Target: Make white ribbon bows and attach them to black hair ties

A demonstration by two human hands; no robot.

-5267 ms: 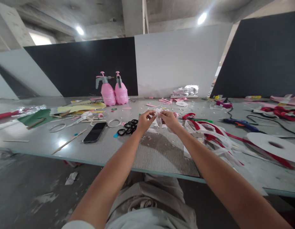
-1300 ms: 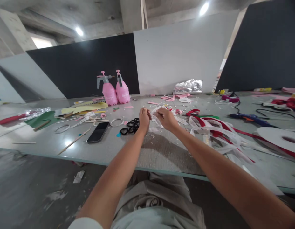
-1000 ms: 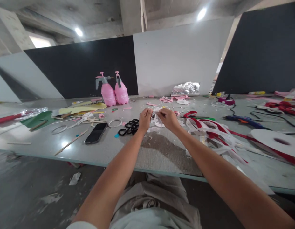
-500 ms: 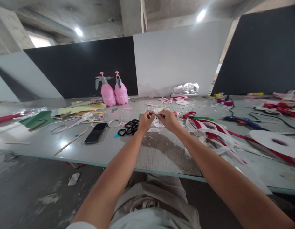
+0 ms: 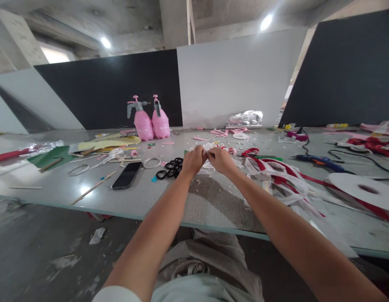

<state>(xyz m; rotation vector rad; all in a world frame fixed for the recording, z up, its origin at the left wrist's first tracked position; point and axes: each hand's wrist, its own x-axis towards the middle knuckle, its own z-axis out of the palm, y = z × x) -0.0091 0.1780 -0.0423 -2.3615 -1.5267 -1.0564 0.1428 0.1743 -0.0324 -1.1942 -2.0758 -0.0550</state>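
Observation:
My left hand (image 5: pixel 194 160) and my right hand (image 5: pixel 221 159) meet over the middle of the table, fingers pinched together. Between and behind them shows some white material (image 5: pixel 208 146), partly covered by the fingers; what exactly each hand pinches is too small to tell. Several black rings (image 5: pixel 171 168) lie just left of my left hand. To the right of my right hand is a tangle of white and red ribbon (image 5: pixel 284 176), with a red loop (image 5: pixel 250 152) behind it.
A phone (image 5: pixel 127 175), pink spray bottles (image 5: pixel 161 124) and yellow sheets (image 5: pixel 108 143) are on the left. On the right lie a blue glue gun (image 5: pixel 322 162), its black cable and a white spool (image 5: pixel 364 188). Crumpled foil (image 5: pixel 246 118) sits at the back.
My left hand has turned and moved slightly right, its fingers now closer against those of my right hand. The fingers of my right hand are more curled.

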